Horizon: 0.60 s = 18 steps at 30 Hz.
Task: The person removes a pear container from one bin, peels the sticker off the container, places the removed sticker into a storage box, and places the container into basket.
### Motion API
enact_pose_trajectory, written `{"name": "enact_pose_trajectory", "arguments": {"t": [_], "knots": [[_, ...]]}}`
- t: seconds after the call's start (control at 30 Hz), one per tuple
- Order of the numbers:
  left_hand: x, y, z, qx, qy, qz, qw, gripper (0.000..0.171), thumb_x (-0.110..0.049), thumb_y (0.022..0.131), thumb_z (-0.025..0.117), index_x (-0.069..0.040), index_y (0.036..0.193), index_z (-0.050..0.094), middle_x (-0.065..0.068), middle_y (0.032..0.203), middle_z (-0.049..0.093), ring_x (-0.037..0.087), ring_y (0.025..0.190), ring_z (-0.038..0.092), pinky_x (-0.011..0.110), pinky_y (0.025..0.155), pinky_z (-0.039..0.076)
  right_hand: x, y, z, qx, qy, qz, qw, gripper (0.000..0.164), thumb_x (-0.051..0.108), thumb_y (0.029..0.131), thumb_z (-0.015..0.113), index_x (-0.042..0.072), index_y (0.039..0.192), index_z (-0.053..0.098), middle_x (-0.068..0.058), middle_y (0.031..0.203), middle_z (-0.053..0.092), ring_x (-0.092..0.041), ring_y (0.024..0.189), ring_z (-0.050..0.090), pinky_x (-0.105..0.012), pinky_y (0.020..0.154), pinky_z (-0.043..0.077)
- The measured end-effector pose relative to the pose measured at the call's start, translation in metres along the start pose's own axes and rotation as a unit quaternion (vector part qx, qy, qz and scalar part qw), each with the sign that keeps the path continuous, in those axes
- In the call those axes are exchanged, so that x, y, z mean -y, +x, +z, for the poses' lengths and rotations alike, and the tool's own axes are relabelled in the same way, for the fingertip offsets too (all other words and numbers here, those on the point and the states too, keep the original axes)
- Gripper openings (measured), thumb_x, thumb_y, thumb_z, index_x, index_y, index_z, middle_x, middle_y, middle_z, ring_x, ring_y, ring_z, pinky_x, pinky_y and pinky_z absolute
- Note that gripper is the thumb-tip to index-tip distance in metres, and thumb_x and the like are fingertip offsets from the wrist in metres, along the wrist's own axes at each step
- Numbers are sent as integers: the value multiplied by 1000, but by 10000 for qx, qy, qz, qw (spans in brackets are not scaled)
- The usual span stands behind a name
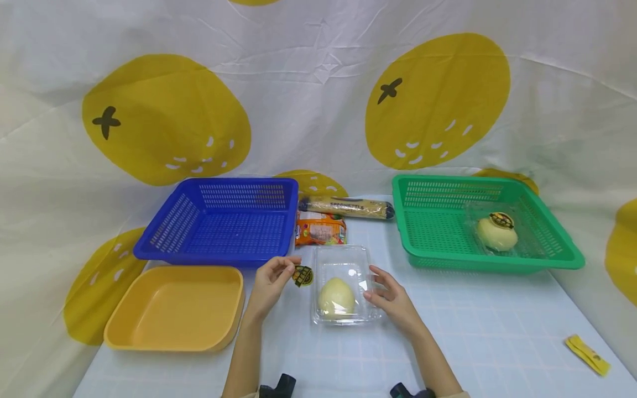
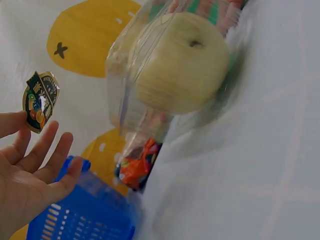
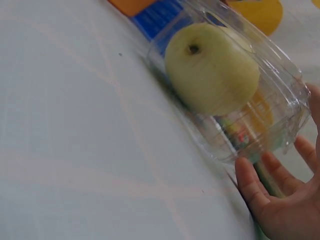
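My left hand [image 1: 272, 283] pinches a dark sticker [image 2: 41, 101] between thumb and forefinger. Gold edging and small fruit pictures show on the sticker, and the other fingers are spread. Just right of it, a clear plastic clamshell box [image 1: 343, 260] lies closed on the table. Inside, at its near end, sits a pale yellow-green pear-like fruit [image 1: 337, 298] with a dark dimple visible in both wrist views. At the box's right edge is my right hand [image 1: 393, 301]. Its fingertips [image 3: 245, 167] rest against the side with the fingers loosely spread.
A blue basket [image 1: 239, 258] and a yellow tray [image 1: 174, 345] stand left. Behind the box lie an orange snack packet [image 1: 320, 229] and a spaghetti pack [image 1: 348, 207]. The green basket [image 1: 487, 262] at right holds another boxed fruit [image 1: 497, 236] bearing a label. A folded yellow strip [image 1: 587, 355] lies far right.
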<state>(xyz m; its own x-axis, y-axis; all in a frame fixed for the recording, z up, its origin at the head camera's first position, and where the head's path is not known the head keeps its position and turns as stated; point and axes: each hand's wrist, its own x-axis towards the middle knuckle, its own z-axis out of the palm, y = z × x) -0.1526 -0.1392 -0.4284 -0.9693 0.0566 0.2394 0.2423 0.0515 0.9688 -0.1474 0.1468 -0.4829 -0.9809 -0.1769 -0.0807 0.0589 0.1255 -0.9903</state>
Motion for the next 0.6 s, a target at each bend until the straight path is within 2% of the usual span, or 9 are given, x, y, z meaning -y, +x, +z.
{"name": "enact_pose_trajectory", "arguments": {"t": [0.17,0.27,0.4,0.5,0.6], "knots": [[-8,-20,-28,-369,306,-47,9988,13,-3,94,55,9,90,54,24,108,63,7,98,60,16,86,47,0,0,-1,0,22,15,10000,65,14,84,71,16,141,41,-21,136,45,-34,110,56,-31,81,51],[-10,-32,-43,-561,369,-177,9976,16,-7,95,55,10,93,54,13,106,66,8,98,60,15,84,47,1,-1,-1,11,49,-2,10000,64,14,84,70,16,141,40,-22,136,45,-34,110,56,-30,80,51],[-14,-45,-63,-889,366,-36,9954,17,-3,94,54,14,93,52,1,101,67,8,98,61,15,83,48,1,-1,-1,15,46,-3,10000,64,14,84,70,15,141,40,-22,136,45,-34,110,56,-30,80,52],[-16,-53,-80,-1180,505,55,9917,16,0,94,52,16,92,51,-3,98,68,5,92,62,14,80,49,1,0,0,-14,36,24,10000,64,14,84,70,16,140,41,-21,135,46,-35,110,56,-31,81,52],[-17,-61,-96,-1435,873,-7,9858,15,0,94,52,15,92,52,-9,95,67,2,84,61,12,75,49,0,0,1,-15,37,43,10000,64,13,84,71,16,140,41,-21,135,46,-35,111,56,-32,82,52]]}}
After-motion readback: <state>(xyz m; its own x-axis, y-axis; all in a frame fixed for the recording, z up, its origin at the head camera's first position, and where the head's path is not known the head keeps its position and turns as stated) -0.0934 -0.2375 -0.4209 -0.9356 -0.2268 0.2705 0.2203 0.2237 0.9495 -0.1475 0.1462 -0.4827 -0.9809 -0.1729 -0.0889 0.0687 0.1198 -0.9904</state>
